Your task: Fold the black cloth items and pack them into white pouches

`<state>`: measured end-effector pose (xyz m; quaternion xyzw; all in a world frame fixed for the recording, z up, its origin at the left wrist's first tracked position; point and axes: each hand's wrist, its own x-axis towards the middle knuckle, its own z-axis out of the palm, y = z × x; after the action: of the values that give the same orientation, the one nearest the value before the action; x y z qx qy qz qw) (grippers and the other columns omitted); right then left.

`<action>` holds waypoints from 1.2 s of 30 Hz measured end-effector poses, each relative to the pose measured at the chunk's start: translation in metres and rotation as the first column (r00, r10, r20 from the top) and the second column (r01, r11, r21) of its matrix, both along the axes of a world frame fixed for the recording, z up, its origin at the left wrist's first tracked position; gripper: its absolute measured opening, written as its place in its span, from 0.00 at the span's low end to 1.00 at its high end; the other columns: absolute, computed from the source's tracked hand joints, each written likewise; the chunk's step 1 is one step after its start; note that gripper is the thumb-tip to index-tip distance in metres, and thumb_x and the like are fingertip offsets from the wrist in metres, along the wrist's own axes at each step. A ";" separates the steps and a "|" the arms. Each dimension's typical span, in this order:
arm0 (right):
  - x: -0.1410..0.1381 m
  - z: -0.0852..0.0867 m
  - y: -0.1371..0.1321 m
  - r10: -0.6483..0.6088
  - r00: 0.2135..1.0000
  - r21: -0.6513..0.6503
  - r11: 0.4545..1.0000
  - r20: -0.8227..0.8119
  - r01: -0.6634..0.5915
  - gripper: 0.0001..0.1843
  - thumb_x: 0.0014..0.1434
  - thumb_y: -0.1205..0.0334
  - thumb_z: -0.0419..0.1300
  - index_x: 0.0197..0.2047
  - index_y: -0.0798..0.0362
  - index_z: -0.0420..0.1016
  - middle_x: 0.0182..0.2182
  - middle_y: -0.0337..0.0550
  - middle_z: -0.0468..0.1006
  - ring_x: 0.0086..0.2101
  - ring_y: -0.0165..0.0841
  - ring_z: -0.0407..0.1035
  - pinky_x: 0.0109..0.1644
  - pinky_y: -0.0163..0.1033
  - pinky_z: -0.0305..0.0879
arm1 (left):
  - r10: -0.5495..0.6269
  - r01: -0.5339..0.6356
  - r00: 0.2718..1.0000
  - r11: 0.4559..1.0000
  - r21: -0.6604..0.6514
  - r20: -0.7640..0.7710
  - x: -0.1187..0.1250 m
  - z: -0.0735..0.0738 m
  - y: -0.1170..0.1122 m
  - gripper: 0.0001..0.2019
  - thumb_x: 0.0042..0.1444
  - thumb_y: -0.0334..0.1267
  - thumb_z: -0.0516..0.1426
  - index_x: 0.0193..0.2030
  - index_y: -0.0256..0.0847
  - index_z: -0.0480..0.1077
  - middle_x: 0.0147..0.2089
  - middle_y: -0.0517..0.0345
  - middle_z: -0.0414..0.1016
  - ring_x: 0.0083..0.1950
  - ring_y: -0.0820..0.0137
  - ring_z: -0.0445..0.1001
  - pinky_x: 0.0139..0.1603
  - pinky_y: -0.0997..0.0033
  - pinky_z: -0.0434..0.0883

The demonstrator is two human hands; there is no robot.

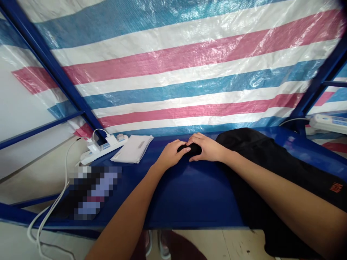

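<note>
A blue table [189, 195] stretches in front of me. Both my hands rest at its far middle on a small bunched piece of black cloth [189, 148]. My left hand [171, 154] lies over its left side with fingers curled on it. My right hand [204, 147] covers its right side, fingers closed round it. The small piece joins or lies next to a larger black garment [271, 169] that spreads over the right part of the table and hangs off the front edge; it carries a small orange mark [336, 187].
A folded white cloth or paper stack [133, 148] lies left of my hands. Beside it sits a white power strip [101, 148] with plugs and white cables [51, 213] trailing down. A blurred-out object [90, 193] lies front left. Another power strip [328, 122] sits far right. A striped tarp [189, 72] backs the table.
</note>
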<state>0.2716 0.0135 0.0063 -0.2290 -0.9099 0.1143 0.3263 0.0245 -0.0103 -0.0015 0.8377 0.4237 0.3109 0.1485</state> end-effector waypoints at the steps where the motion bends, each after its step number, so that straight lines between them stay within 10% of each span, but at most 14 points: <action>1: 0.000 -0.001 0.001 -0.003 1.000 0.000 1.000 0.007 0.003 0.27 0.55 0.58 0.81 0.56 0.47 0.79 0.50 0.47 0.81 0.53 0.46 0.74 0.60 0.52 0.73 | 0.009 -0.009 1.000 1.000 -0.012 0.021 0.000 0.000 -0.001 0.17 0.72 0.53 0.60 0.58 0.46 0.79 0.52 0.54 0.84 0.53 0.58 0.82 0.57 0.60 0.74; 8: -0.004 0.000 -0.002 -0.173 0.985 -0.243 0.956 -0.017 0.164 0.19 0.55 0.59 0.81 0.49 0.45 0.86 0.47 0.39 0.87 0.47 0.41 0.81 0.53 0.44 0.74 | 0.036 -0.027 0.992 0.997 -0.075 0.118 -0.001 0.000 -0.003 0.16 0.67 0.56 0.65 0.48 0.46 0.79 0.45 0.59 0.85 0.46 0.63 0.81 0.51 0.64 0.75; 14: -0.005 0.002 -0.001 -0.242 0.968 -0.517 0.839 -0.073 0.171 0.19 0.51 0.52 0.81 0.47 0.42 0.90 0.45 0.35 0.90 0.45 0.42 0.84 0.53 0.44 0.77 | 0.037 -0.045 0.987 0.998 0.050 0.157 -0.005 -0.006 0.001 0.13 0.64 0.52 0.69 0.48 0.47 0.83 0.62 0.52 0.82 0.66 0.55 0.76 0.73 0.50 0.69; 22: 0.003 0.009 -0.003 -0.225 0.964 -0.772 0.635 -0.139 0.037 0.23 0.45 0.47 0.83 0.44 0.43 0.92 0.38 0.39 0.90 0.40 0.42 0.84 0.48 0.44 0.79 | 0.050 -0.005 0.987 0.959 -0.285 0.151 -0.004 0.007 -0.010 0.20 0.69 0.60 0.61 0.52 0.49 0.83 0.58 0.57 0.86 0.60 0.57 0.82 0.65 0.57 0.74; 30: -0.001 -0.002 -0.007 -0.114 0.984 -0.455 0.890 -0.133 0.042 0.19 0.55 0.45 0.78 0.43 0.47 0.84 0.54 0.46 0.85 0.56 0.46 0.80 0.63 0.51 0.73 | 0.078 -0.031 0.983 0.963 -0.266 0.167 -0.005 0.003 -0.008 0.20 0.61 0.61 0.69 0.49 0.49 0.86 0.54 0.57 0.88 0.57 0.56 0.84 0.63 0.60 0.75; 36: 0.000 -0.002 -0.009 -0.026 0.998 -0.518 0.855 -0.059 -0.008 0.24 0.57 0.38 0.75 0.44 0.46 0.77 0.51 0.42 0.85 0.52 0.45 0.79 0.59 0.49 0.72 | 0.102 -0.040 0.952 0.976 -0.214 0.287 -0.010 0.000 -0.003 0.24 0.76 0.57 0.52 0.48 0.45 0.86 0.55 0.55 0.88 0.60 0.58 0.83 0.69 0.58 0.73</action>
<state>0.2713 0.0046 0.0046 -0.3088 -0.8338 0.3605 0.2819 0.0144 -0.0138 -0.0015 0.7457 0.4567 0.3927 0.2848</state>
